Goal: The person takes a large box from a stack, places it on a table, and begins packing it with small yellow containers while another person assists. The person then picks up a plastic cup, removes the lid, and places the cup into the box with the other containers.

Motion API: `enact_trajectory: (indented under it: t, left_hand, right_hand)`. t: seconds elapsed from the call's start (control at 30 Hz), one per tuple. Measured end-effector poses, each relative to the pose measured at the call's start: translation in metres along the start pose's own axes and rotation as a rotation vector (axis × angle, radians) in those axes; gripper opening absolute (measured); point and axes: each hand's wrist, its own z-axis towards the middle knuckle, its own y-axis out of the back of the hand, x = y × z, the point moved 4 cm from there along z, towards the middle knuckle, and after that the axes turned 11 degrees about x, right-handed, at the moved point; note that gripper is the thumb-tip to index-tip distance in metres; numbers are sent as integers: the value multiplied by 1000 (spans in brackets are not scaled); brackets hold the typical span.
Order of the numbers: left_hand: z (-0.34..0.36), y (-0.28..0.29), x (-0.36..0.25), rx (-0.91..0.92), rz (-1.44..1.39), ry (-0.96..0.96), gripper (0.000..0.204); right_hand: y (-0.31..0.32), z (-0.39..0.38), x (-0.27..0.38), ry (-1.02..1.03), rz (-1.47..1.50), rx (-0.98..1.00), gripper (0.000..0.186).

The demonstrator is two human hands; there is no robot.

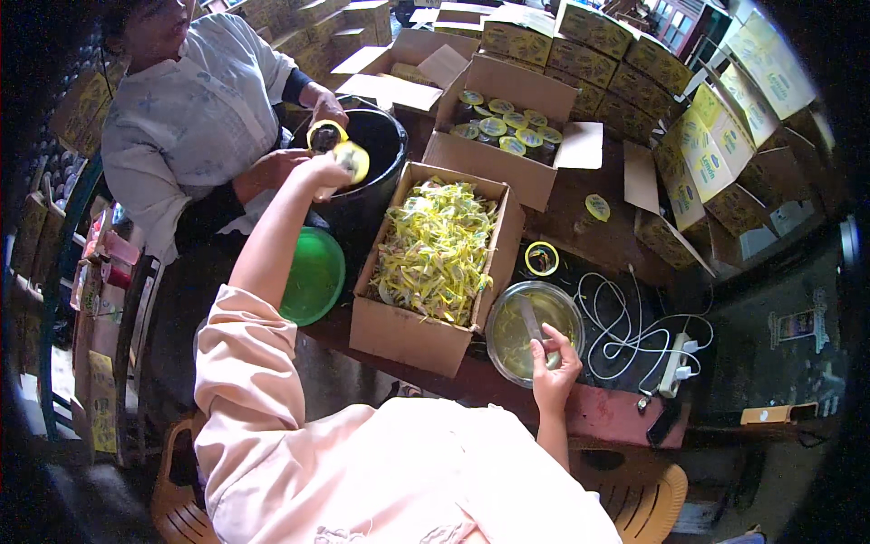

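My left hand reaches far forward, closed on a yellow-lidded plastic cup above the rim of a black bucket. Just beyond it, a co-worker's hand grips another yellow-rimmed cup that looks dark inside. On the right, my right hand pinches a flat, pale, blade-like strip. That strip dips into a clear round bowl of yellowish liquid. Between my arms stands an open carton heaped with yellow-and-white wrapper scraps.
A green basin sits beside the carton. Behind, an open box holds several lidded cups. One cup and a yellow lidded one stand on the table. White cables and a power strip lie right. Stacked cartons line the back.
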Motion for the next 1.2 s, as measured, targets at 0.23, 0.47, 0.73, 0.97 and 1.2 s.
enact_trajectory:
  t: [0.23, 0.47, 0.73, 0.97, 1.2]
  left_hand:
    - [9, 1, 9, -105, -29, -113, 59]
    - [-6, -16, 1, 298, -188, 40, 49]
    - [-5, 0, 7, -438, -12, -152, 36]
    - [-11, -8, 8, -119, -132, -89, 63]
    - [-31, -24, -32, -238, -785, -881, 76]
  right_hand:
    - [-1, 2, 5, 37, 22, 0, 24]
    - [-1, 2, 4, 59, 25, -12, 24]
    - [0, -1, 5, 133, -25, -6, 24]
    - [-2, -3, 2, 54, 5, -1, 24]
    - [-23, 2, -33, -325, 1069, 49, 28]
